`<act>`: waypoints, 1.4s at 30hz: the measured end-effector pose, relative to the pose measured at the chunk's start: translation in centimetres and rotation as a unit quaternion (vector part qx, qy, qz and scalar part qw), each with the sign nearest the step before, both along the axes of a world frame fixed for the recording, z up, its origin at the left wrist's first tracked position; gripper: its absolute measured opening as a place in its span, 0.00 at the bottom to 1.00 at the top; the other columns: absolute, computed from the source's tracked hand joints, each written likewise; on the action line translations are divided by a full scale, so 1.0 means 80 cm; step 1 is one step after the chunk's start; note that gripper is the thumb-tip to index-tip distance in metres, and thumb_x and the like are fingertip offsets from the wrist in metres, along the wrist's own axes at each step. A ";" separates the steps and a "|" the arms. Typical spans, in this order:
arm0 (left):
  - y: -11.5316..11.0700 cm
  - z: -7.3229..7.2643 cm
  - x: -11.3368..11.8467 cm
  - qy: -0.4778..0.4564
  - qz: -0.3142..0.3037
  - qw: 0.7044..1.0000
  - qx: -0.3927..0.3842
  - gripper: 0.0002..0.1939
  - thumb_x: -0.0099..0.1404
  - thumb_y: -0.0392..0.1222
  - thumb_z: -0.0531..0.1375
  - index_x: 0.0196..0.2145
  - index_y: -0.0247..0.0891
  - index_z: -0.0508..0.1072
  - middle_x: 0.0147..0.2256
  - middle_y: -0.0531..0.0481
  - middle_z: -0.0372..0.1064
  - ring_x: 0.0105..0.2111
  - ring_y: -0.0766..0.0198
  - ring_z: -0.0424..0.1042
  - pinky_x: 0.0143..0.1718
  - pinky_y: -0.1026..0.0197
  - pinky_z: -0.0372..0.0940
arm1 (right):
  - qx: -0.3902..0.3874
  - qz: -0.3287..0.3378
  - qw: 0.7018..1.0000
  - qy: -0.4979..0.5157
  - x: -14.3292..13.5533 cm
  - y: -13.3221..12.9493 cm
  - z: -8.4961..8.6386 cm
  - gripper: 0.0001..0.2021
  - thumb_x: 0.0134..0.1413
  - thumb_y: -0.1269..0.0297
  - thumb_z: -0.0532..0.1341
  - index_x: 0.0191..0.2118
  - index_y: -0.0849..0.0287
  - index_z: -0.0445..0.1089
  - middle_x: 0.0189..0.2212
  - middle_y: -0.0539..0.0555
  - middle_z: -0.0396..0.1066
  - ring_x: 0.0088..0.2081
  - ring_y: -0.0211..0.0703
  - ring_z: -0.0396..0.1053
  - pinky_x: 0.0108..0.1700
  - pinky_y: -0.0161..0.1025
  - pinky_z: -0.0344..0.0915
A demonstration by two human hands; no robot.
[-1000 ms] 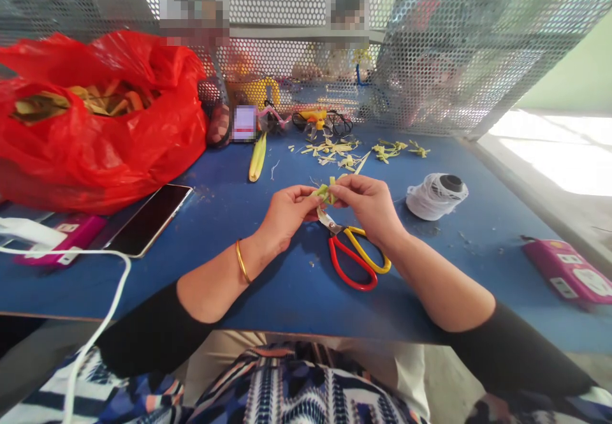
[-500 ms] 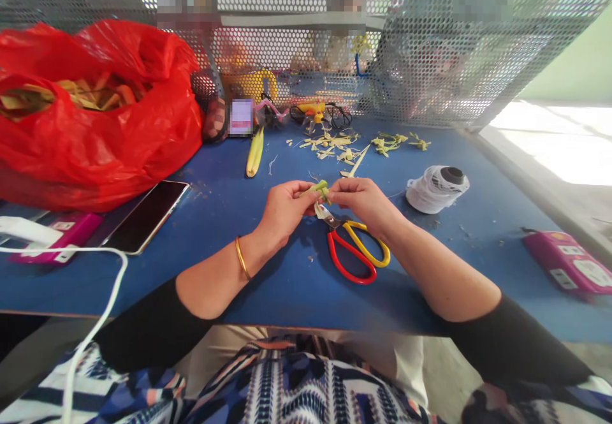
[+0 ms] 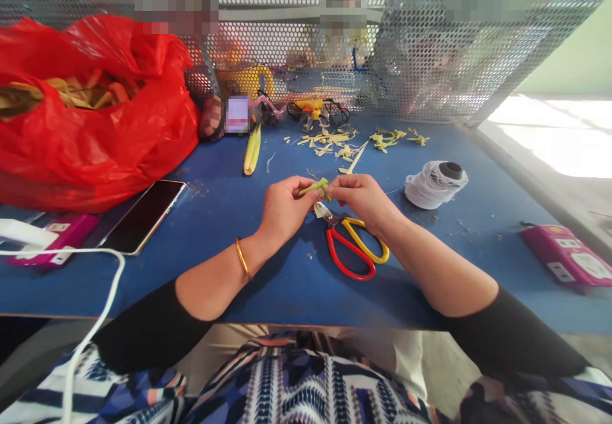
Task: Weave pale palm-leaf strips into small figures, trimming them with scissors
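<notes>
Between my two hands is a small pale green strip of leaf or husk [image 3: 316,186], folded or knotted at its right end. My left hand [image 3: 285,209] pinches its left part between thumb and fingers. At the knotted end, the fingertips of my right hand [image 3: 359,198] are pressed together on the strip. Scissors [image 3: 351,245] with one red and one yellow handle lie on the table just below my hands, their tips partly hidden by a pale scrap. A white spool of thread [image 3: 436,185] stands right of my right hand, a thin thread running from it toward my fingers.
A red plastic bag [image 3: 157,124] of dry strips fills the left, beside a phone [image 3: 148,217] and white cable [image 3: 115,284]. Pale scraps [image 3: 335,142], knotted pieces [image 3: 387,139] and a yellow-green bundle [image 3: 252,151] lie behind my hands. A perforated metal screen [image 3: 277,44] closes the back; a magenta box [image 3: 567,255] sits right.
The view has shifted slightly. My hands stay together on the strip, which now shows a longer, flatter length above my left thumb.
</notes>
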State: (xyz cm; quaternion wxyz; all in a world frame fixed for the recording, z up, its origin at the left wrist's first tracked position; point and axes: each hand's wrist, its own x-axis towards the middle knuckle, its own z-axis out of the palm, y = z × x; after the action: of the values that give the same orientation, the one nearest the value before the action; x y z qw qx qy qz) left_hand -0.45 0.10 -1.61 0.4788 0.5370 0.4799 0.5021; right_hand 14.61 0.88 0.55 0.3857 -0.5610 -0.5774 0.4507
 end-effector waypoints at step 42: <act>0.006 0.027 -0.008 -0.217 -0.036 0.953 -0.210 0.03 0.56 0.31 0.66 0.31 0.32 0.77 0.25 0.51 0.74 0.23 0.70 0.71 0.30 0.66 0.68 | 0.192 -0.001 0.975 0.107 -0.005 0.000 -0.008 0.05 0.42 0.67 0.68 0.30 0.58 0.74 0.26 0.48 0.75 0.30 0.39 0.73 0.38 0.40 0.70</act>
State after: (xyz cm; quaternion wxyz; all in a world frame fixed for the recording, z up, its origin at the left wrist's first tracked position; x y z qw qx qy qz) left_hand -1.07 0.61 0.59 0.6912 0.3190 0.4394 0.4769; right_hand 14.23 0.90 -0.06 0.5465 -0.4253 -0.6080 0.3884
